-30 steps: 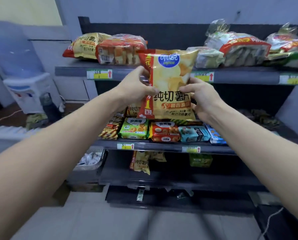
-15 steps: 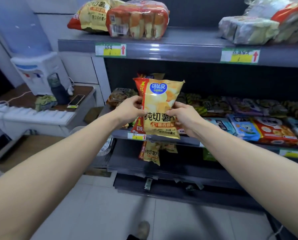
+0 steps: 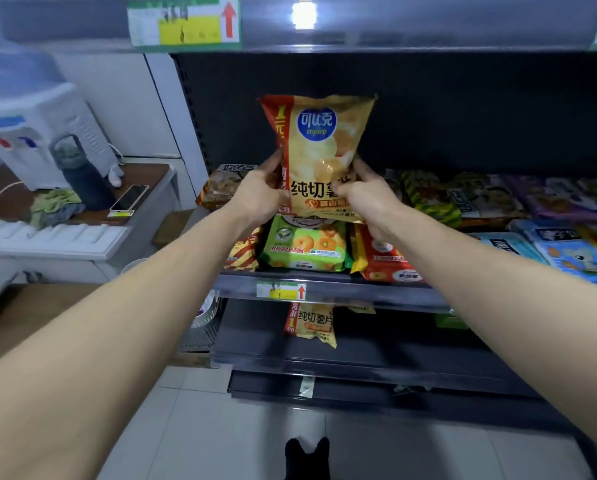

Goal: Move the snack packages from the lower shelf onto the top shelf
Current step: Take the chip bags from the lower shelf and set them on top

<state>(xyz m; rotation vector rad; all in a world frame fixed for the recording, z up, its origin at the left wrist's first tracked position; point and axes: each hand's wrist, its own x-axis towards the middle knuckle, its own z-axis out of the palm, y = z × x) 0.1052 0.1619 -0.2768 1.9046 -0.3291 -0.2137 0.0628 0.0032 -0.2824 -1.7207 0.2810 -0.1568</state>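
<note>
I hold a yellow and red chip bag (image 3: 319,150) upright with both hands, above the front of the middle shelf (image 3: 328,289). My left hand (image 3: 255,194) grips its lower left edge and my right hand (image 3: 366,199) grips its lower right edge. Below the bag lie a green biscuit pack (image 3: 304,249) and a red biscuit pack (image 3: 382,259). A second yellow chip bag (image 3: 312,323) lies on the lower shelf (image 3: 359,355). Only the front rail of the top shelf (image 3: 394,26) shows at the frame's top.
Several more snack packs (image 3: 498,206) cover the middle shelf to the right. At the left stand a water dispenser (image 3: 37,133), a dark bottle (image 3: 82,174) and a phone (image 3: 130,199) on a side table. Tiled floor lies below.
The view has dropped and closed in on the shelves. The chip bag, held in both hands, has come down from top-shelf height to just above the middle shelf.
</note>
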